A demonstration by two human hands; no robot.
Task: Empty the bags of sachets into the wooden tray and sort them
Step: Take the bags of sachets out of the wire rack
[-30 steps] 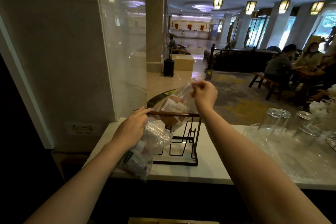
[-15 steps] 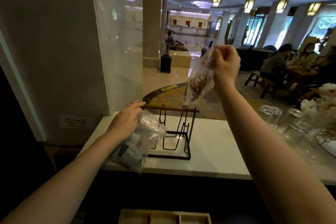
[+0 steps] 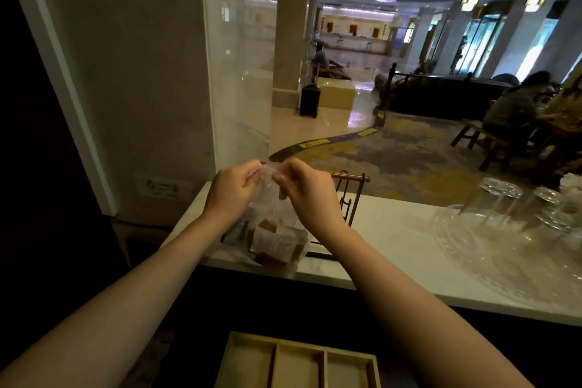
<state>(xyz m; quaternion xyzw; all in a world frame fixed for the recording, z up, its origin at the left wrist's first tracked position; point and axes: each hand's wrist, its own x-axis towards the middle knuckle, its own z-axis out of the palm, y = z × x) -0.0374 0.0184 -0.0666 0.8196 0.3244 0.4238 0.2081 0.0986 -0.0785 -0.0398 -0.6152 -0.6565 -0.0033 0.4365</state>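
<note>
A clear plastic bag of sachets hangs over the near edge of the white counter, with brown and white packets showing through it. My left hand and my right hand both pinch the bag's top edge, close together. The wooden tray with three compartments in view lies low at the bottom centre, below the counter, and those compartments hold nothing. The other bag from before is mostly hidden behind my hands and this bag.
A black wire rack with a wooden bar stands on the counter just behind my hands. Upturned glasses on a clear glass tray fill the counter's right part. A glass screen rises at the left. People sit in the lobby at far right.
My right hand came down from head height with the bag to the counter edge. My left hand left the other bag and took hold of this one's top. More of the tray shows.
</note>
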